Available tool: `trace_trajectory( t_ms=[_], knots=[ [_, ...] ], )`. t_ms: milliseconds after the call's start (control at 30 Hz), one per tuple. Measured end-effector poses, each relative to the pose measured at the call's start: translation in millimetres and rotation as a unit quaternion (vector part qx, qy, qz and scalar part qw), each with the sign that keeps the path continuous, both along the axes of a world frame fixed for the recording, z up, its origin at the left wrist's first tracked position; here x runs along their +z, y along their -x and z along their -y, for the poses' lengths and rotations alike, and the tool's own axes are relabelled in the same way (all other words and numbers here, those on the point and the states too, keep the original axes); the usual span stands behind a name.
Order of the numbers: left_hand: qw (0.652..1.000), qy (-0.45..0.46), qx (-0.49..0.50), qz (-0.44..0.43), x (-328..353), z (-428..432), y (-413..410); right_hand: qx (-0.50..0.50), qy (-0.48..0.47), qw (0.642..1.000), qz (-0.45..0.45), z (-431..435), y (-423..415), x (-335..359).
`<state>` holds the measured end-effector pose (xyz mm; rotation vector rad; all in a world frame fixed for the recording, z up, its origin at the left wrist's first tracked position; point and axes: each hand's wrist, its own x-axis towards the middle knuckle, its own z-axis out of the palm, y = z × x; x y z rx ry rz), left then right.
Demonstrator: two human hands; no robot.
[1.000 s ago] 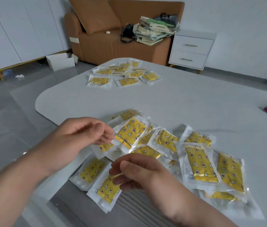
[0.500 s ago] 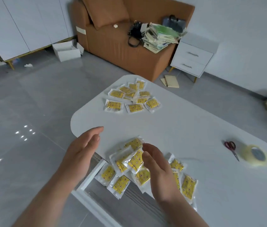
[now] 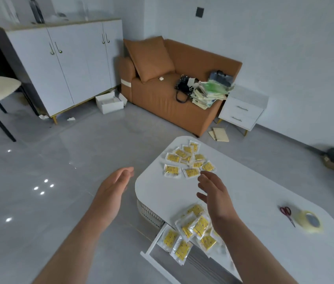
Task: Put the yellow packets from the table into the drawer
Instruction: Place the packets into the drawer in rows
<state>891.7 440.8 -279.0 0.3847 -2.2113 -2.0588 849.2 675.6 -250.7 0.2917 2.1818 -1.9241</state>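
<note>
Now: left hand (image 3: 113, 189) and right hand (image 3: 215, 193) both empty, fingers loosely spread, raised.
Far packets (image 3: 188, 160): on the table (image 3: 254, 201), just beyond the right fingertips.
Near packets (image 3: 198, 224): at the table edge, some lying in the open drawer (image 3: 151, 250).
Nearer hand: right; the left hangs over the floor.
Reach needed: probably forward.

Two hands (image 3: 112, 189), perhaps twenty yellow packets (image 3: 191, 172)

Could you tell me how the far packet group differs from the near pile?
The far group lies spread on the table; the near pile is heaped, some packets in the open drawer. The far group is beyond the right hand; the near pile lies partly under its forearm. Both are yellow packets.
</note>
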Motion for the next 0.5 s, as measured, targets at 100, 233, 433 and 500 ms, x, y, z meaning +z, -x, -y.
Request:
trace_trajectory(
  t_ms=[100,233,433,500],
  knots=[
    [1.000,-0.008,0.003,-0.015,11,20,9,0.000,0.002,1.000,-0.025,25,18,11],
    [1.000,-0.003,0.003,-0.010,14,57,45,0.002,0.005,1.000,-0.030,61,53,13],
    [0.997,0.071,-0.031,0.009,16,130,141,-0.012,0.038,0.999,-0.018,126,140,0],
    [0.995,0.090,-0.045,0.025,18,157,183,-0.014,0.046,0.999,-0.013,151,181,-5]
  ],
)
